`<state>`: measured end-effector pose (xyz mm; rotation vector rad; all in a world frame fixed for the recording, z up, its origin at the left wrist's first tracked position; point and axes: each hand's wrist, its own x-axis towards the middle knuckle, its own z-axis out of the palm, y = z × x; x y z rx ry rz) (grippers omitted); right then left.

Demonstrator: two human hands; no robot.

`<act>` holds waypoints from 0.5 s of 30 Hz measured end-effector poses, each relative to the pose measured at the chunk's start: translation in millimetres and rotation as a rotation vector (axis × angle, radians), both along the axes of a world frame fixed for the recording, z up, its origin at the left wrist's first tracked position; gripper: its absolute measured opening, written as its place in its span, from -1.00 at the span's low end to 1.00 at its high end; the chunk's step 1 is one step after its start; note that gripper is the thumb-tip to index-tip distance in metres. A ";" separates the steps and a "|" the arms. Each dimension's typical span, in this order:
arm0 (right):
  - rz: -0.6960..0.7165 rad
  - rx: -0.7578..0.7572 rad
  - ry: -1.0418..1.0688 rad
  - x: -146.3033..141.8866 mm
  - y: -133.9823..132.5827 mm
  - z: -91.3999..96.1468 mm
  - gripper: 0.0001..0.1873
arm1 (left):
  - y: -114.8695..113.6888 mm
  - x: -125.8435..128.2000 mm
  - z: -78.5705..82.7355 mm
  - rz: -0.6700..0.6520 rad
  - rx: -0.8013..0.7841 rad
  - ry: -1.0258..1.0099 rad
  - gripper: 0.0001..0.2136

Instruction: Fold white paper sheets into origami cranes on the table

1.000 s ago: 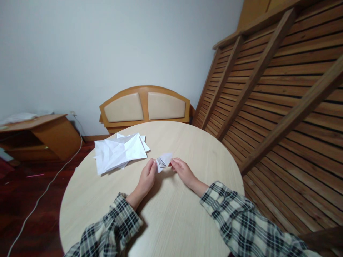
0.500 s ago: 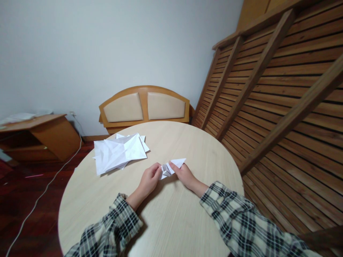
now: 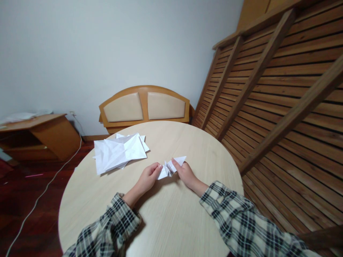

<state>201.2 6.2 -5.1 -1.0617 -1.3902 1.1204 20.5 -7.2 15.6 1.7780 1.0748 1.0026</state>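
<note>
A small folded white paper piece sits just above the round pale wooden table, near its middle. My left hand pinches its left end with closed fingers. My right hand pinches its right side, where a pointed flap sticks out to the right. Both arms wear plaid sleeves. The underside of the paper is hidden by my fingers.
A loose pile of white creased paper sheets lies on the table to the far left. A wooden chair back stands behind the table. A slatted wooden frame leans at the right. A low wooden cabinet and a white cable are at the left.
The folded paper has been turned and reshaped between my fingers: a pointed flap now juts out to the right. Both hands have shifted slightly right and nearer to me.
</note>
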 end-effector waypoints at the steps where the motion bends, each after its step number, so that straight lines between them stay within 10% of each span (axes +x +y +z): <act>1: -0.001 0.002 -0.007 0.1 -0.3 0.6 -0.44 | 0.3 -0.6 0.3 -0.002 -0.006 -0.002 -0.62; 15: -0.019 0.013 -0.037 1.9 1.5 -2.8 -0.48 | 0.1 -7.6 4.9 -0.043 -0.080 0.007 -0.66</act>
